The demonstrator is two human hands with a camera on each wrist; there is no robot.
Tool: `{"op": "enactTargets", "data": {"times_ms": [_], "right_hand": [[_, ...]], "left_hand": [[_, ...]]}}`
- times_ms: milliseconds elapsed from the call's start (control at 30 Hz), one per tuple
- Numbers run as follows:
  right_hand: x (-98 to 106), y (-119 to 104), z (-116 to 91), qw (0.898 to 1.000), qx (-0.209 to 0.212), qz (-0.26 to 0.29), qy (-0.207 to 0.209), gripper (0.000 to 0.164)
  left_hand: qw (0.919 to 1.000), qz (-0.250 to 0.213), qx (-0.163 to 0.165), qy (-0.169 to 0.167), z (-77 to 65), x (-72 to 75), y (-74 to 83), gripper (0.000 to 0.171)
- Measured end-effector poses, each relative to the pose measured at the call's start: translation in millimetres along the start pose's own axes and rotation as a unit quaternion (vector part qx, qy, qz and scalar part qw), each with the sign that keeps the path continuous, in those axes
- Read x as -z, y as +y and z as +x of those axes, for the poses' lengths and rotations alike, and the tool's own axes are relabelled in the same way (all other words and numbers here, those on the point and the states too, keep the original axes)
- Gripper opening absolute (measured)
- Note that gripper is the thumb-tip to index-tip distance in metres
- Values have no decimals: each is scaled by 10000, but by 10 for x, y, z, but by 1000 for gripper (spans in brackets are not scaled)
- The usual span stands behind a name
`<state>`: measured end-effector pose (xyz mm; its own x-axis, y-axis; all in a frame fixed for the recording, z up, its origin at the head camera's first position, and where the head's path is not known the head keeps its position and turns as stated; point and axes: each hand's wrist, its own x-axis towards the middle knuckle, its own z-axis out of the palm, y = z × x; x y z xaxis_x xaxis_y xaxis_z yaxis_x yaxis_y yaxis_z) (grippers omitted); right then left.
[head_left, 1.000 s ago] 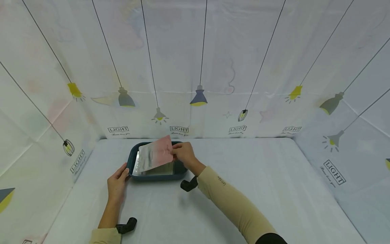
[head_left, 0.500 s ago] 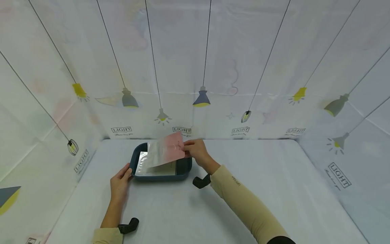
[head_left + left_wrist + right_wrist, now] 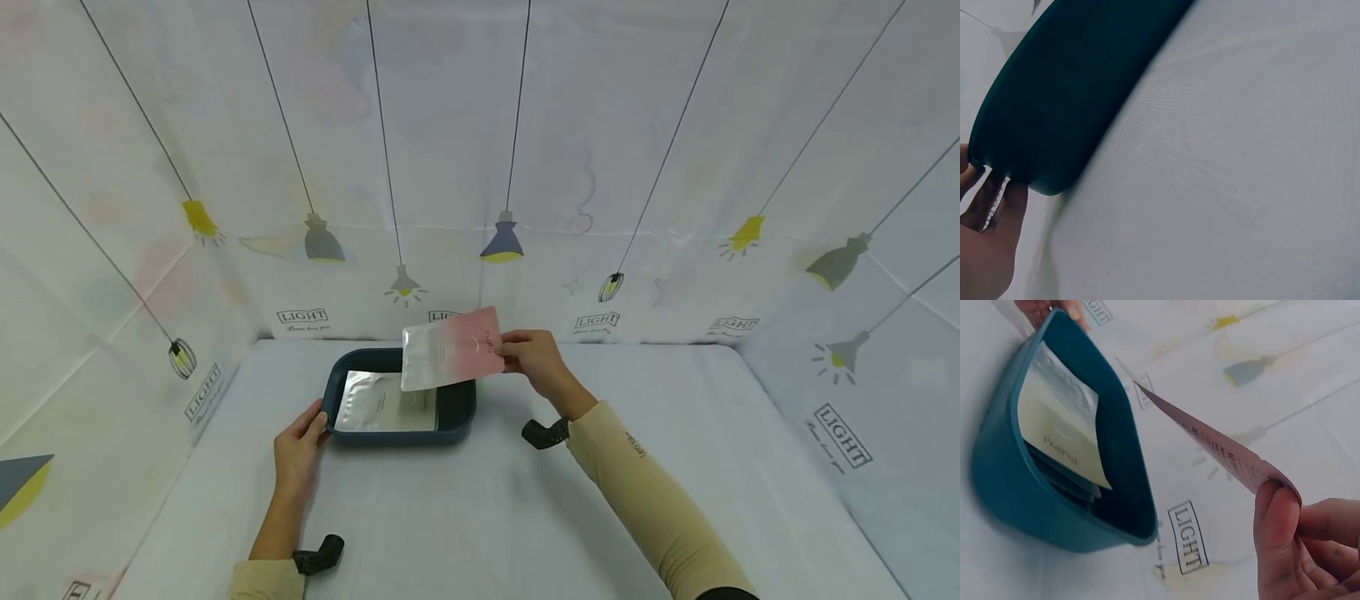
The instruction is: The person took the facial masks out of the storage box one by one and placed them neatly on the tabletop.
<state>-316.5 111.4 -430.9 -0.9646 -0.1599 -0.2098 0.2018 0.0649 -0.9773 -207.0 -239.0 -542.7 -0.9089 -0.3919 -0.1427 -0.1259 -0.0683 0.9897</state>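
A flat pink and silver sachet is pinched at its pink end by my right hand. It is raised above the right part of a dark teal plastic bin, its silver end pointing left. Inside the bin lies a silver and cream sachet, on top of more flat packets in the right wrist view. At the bin's left end, my left hand holds the rim, thumb toward the front. Its fingers touch the outer end wall in the left wrist view.
The bin stands on a white-covered table, near its back edge. Behind and at both sides hangs a white curtain printed with lamps. Each wrist wears a black camera mount.
My right hand has moved right and up, drawing the pink sachet off the others in the bin. More of the silver and cream sachet now shows. My left hand stays at the bin's left end.
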Motion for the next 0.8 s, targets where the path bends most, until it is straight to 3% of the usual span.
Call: {"op": "enactTargets", "data": {"times_ms": [433, 800], "right_hand": [[410, -25, 25, 9999, -37, 71, 110, 35], [599, -9, 11, 9994, -184, 128, 280, 37]], "left_hand": [[10000, -35, -14, -29, 36, 1, 7, 45], [10000, -91, -20, 29, 45, 1, -36, 45]]}}
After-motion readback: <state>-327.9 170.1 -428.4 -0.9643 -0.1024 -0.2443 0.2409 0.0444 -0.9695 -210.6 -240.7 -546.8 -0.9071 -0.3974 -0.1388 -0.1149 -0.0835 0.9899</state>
